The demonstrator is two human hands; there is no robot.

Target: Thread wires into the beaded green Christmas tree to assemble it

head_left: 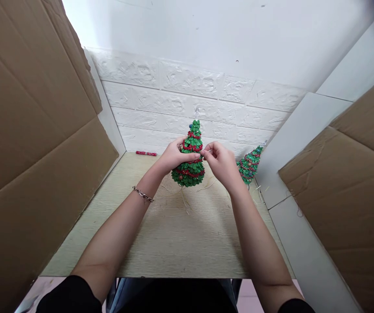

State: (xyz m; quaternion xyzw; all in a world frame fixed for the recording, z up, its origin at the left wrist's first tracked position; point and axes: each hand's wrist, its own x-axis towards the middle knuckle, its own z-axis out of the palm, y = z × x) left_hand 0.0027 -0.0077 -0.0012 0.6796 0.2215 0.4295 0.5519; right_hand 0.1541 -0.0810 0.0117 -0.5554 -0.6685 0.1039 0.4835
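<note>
A small green Christmas tree figurine [188, 176] with red garlands, coloured baubles and a clear topper stands upright near the middle of the table. My left hand [176, 155] is wrapped round its left side, the thumb lying across the front. At the tree's right side, my right hand [218, 161] is closed in a pinch, its fingertips close to a red garland. Whatever sits between those fingertips is too small to make out. Pale thin wires [184, 200] spread over the table from under the tree.
A second Christmas tree figurine [250, 166] leans at the right, with pale wires by its base. A red pen-like stick [146, 153] lies by the back wall. Cardboard sheets [43, 143] flank the wooden table [187, 243] on both sides; a white brick-pattern wall [147, 102] stands behind.
</note>
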